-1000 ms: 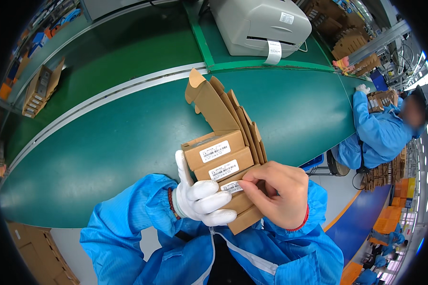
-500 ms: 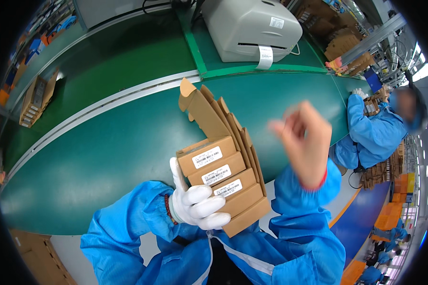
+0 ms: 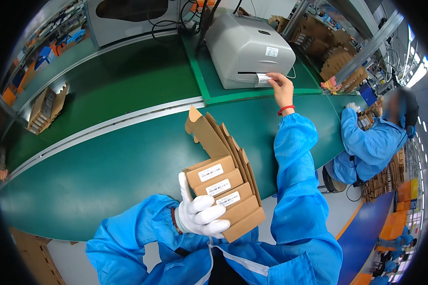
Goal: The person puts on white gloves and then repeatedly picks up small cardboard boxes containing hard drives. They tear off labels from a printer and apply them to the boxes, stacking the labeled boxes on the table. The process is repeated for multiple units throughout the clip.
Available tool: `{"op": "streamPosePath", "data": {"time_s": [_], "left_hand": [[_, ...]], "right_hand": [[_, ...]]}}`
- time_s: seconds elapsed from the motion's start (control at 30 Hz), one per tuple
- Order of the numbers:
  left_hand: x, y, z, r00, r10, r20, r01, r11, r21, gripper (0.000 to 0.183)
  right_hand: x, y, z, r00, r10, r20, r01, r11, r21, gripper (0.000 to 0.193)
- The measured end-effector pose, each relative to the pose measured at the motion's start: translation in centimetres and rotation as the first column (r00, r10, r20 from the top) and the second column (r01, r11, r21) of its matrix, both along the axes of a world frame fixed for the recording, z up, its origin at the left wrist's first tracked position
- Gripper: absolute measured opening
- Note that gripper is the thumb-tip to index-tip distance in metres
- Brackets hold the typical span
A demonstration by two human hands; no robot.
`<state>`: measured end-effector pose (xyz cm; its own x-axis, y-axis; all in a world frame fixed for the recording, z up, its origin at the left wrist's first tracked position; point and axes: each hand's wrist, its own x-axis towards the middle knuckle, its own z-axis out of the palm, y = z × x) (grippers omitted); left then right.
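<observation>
My left hand [image 3: 202, 214], in a white glove, is wrapped round a stack of several small brown cardboard boxes [image 3: 246, 222] with open flaps standing up at the far side. White labels [image 3: 218, 186] sit on the ends of three boxes; the nearest box end shows none. My bare right hand [image 3: 282, 90] reaches forward to the grey label printer [image 3: 252, 52]. Its thumb and fingers pinch a white printed label [image 3: 263, 80] that sticks out of the printer's front slot.
The green workbench [image 3: 104, 166] has a metal rail and a darker green strip [image 3: 138, 80] behind it. Another open carton [image 3: 47, 109] stands at the far left. At the right, a co-worker in blue [image 3: 371, 137] handles boxes. Cables [image 3: 185, 21] hang beside the printer.
My right hand has moved forward from above the bench to the printer and taken hold of the label. The boxes stay in my left hand. The whole view has shifted slightly.
</observation>
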<state>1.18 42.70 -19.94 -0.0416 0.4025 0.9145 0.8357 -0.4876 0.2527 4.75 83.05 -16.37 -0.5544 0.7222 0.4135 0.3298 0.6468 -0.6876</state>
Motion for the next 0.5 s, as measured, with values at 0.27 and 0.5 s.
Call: {"op": "streamPosePath", "data": {"time_s": [0.27, 0.5], "left_hand": [[-0.1, 0.0, 0.1, 1.000, 0.002, 0.006, -0.002, 1.000, -0.031, 0.048], [-0.4, 0.6, 0.4, 0.997, 0.014, 0.070, -0.016, 1.000, 0.017, 0.029]], "right_hand": [[-0.1, -2.7, 1.0, 0.980, -0.200, 0.020, 0.192, 0.960, 0.201, 0.006], [4.2, -17.2, 10.0, 0.989, 0.077, -0.124, -0.096, 0.983, -0.154, 0.005]]}}
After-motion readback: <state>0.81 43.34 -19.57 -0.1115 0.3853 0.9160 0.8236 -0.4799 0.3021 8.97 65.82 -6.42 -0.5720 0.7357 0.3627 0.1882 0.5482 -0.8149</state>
